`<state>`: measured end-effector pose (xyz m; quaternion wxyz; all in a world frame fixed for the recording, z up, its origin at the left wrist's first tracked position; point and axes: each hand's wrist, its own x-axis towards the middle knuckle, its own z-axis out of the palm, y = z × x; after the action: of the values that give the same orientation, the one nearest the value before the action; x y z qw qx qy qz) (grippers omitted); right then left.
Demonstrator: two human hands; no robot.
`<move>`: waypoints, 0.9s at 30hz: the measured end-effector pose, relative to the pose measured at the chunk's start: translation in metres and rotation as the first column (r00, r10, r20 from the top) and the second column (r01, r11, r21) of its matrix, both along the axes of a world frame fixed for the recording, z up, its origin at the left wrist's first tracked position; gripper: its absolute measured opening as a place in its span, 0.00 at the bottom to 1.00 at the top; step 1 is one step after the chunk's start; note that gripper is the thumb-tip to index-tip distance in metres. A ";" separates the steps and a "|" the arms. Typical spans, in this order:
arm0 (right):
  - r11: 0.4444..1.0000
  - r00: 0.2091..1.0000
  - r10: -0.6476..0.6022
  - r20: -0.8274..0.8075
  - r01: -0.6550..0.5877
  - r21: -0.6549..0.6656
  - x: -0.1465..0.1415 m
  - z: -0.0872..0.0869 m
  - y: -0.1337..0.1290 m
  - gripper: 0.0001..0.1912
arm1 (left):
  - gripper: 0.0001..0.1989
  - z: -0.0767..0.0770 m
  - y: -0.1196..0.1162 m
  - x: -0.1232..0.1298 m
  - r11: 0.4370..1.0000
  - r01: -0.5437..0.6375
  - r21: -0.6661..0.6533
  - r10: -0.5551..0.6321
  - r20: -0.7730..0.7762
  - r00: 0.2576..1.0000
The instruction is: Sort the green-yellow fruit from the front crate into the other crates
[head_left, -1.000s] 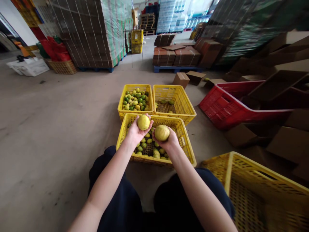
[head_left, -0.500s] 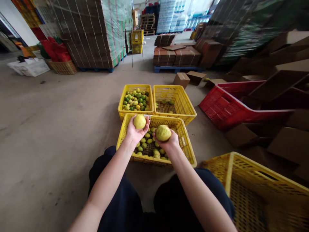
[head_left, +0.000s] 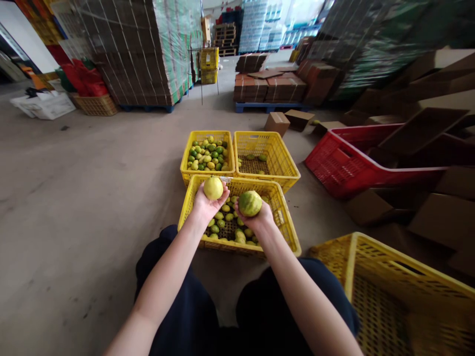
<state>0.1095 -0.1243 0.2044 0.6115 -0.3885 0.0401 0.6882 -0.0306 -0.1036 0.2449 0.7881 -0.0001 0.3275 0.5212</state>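
My left hand [head_left: 208, 201] holds a pale yellow fruit [head_left: 213, 188] on its upturned palm, fingers curled beside it. In my right hand [head_left: 261, 217] rests a larger green and yellow fruit [head_left: 250, 203]. Both hands are above the near yellow crate [head_left: 291, 232], which has many smaller green-yellow fruits [head_left: 218, 216] spread over its bottom. Behind it stand two more yellow crates. The left one [head_left: 213, 173] is well filled with green and yellow fruits; the right one [head_left: 284, 175] has only several fruits inside.
At the lower right is a large yellow crate [head_left: 408, 259]. A red crate [head_left: 345, 163] and cardboard boxes [head_left: 441, 222] lie at the right. Farther back are a small box [head_left: 277, 123], flattened cardboard on a blue pallet [head_left: 272, 107] and a tall wrapped stack [head_left: 126, 54].
The fruit in my right hand has turned, now showing a darker green patch with yellow. My left hand's fruit has turned slightly. The view has shifted a little.
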 end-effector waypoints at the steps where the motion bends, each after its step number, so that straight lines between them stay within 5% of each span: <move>1: 0.998 1.000 0.013 -0.018 -0.014 -0.059 0.000 0.000 0.001 0.13 | 0.16 0.000 0.000 0.000 1.000 0.015 -0.007 -0.015 -0.005 1.000; 4: 0.988 0.999 0.009 -0.039 -0.015 -0.154 -0.003 0.005 0.001 0.15 | 0.18 0.000 -0.001 0.000 1.000 0.011 0.005 -0.011 -0.016 1.000; 13: 1.000 1.000 -0.011 0.026 0.011 0.009 -0.008 0.020 -0.007 0.06 | 0.05 0.007 -0.003 -0.002 0.997 0.059 0.040 -0.056 -0.084 0.995; 20: 0.993 0.992 0.115 0.046 -0.115 0.006 -0.005 0.017 -0.004 0.19 | 0.16 0.001 -0.003 -0.002 0.984 0.156 0.091 -0.147 -0.095 0.985; 27: 0.998 0.997 0.038 0.073 -0.034 -0.053 -0.005 0.011 0.000 0.15 | 0.19 -0.001 -0.001 0.002 0.995 0.096 -0.021 -0.097 -0.089 0.991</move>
<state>0.1044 -0.1239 0.2151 0.5898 -0.4299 0.0284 0.6830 -0.0285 -0.1044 0.2435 0.7968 0.0327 0.3667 0.4792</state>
